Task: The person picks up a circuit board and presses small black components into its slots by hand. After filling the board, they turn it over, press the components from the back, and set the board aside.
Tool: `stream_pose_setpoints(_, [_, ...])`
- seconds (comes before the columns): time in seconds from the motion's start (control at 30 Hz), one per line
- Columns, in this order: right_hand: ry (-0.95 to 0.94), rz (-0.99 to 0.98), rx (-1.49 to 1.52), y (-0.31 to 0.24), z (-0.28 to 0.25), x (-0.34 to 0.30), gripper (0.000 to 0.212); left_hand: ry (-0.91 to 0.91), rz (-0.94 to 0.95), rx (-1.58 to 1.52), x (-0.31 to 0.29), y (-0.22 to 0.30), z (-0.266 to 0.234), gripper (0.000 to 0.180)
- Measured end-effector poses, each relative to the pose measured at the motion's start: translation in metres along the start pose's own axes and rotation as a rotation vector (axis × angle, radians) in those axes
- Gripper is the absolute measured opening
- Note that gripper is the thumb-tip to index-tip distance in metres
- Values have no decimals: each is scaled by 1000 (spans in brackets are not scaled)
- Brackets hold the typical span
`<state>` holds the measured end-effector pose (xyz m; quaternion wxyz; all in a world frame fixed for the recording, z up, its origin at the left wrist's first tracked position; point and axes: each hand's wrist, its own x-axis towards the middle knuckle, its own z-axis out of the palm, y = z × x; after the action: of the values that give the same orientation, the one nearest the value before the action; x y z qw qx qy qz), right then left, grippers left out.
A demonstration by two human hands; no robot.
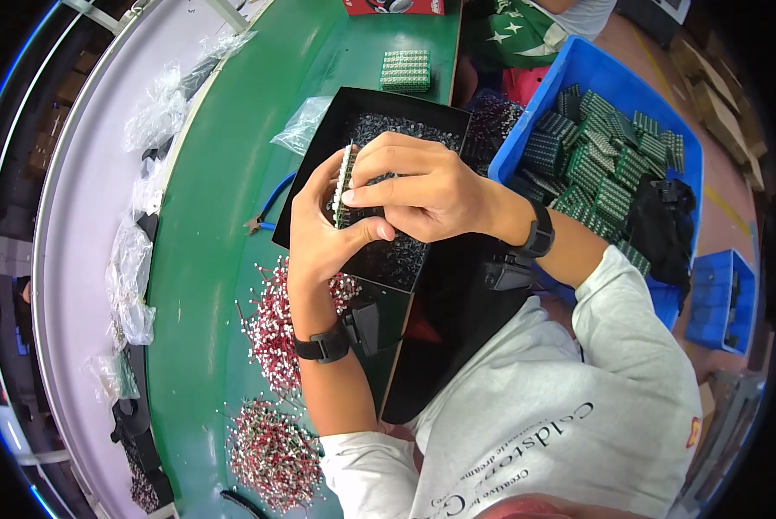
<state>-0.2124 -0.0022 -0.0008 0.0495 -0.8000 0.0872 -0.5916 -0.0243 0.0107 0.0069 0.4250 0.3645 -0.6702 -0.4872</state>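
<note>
Above the black tray (298,221), my left hand (319,229) grips a thin circuit board panel (343,186) by its edges. The panel stands on edge, with a row of small white parts along its face. My right hand (427,190) is closed beside it, fingertips touching that white row; anything pinched between them is too small to make out. Underneath both hands, many small black pieces (396,264) lie loose in the tray.
Piles of red wires with white connectors (280,324) and mixed-colour wires (275,454) lie on the green table (202,346). Blue-handled pliers (269,208) lie left of the tray. Stacked boards (405,71) sit beyond it. A blue bin (569,65) of boards stands at right, near a seated person (526,35).
</note>
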Motion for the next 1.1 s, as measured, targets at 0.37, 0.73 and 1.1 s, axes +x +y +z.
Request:
stream_pose_setpoints(0.37, [-2, 95, -74, 2, -15, -4, 16, 23, -42, -69, -1, -1, 0, 116])
stream_pose_setpoints(0.73, [-16, 92, -118, -18, 9, -2, 33, 16, 49, -167, 1, -14, -4, 116])
stream_pose_setpoints(1.1, [-67, 91, -88, -19, 13, -8, 42, 17, 43, -127, 0, -16, -8, 118])
